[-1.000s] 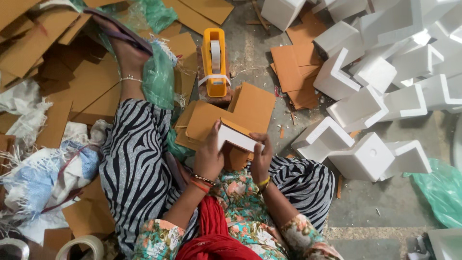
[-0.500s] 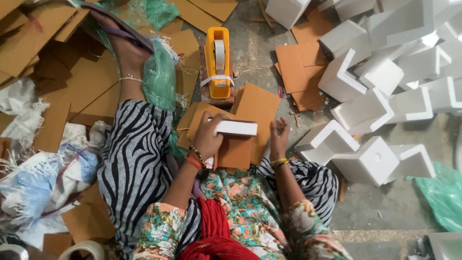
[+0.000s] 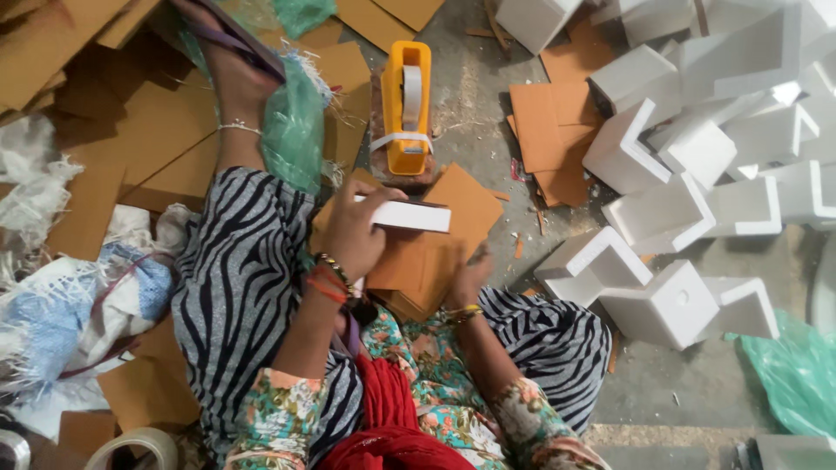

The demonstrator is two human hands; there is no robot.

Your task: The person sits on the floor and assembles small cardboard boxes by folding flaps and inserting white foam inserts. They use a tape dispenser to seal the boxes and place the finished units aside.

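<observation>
I sit on the floor with a stack of brown cardboard squares (image 3: 466, 204) in front of my lap. My left hand (image 3: 353, 228) grips a white foam piece (image 3: 409, 215) and holds it level above the stack. My right hand (image 3: 468, 277) rests fingers-down on the cardboard squares just below and right of the foam piece. An orange tape dispenser (image 3: 407, 109) with a roll of tape stands upright just beyond the stack.
Many white foam corner blocks (image 3: 666, 300) are heaped at the right. More cardboard sheets (image 3: 549, 130) lie behind the dispenser and at the far left. My left leg and sandalled foot (image 3: 235, 78) stretch forward beside a green plastic bag (image 3: 294, 130). A tape roll (image 3: 131, 448) lies at bottom left.
The foam piece went from both hands to the left hand alone, turned flat and lifted away from my lap. My right hand let go and dropped onto the cardboard stack.
</observation>
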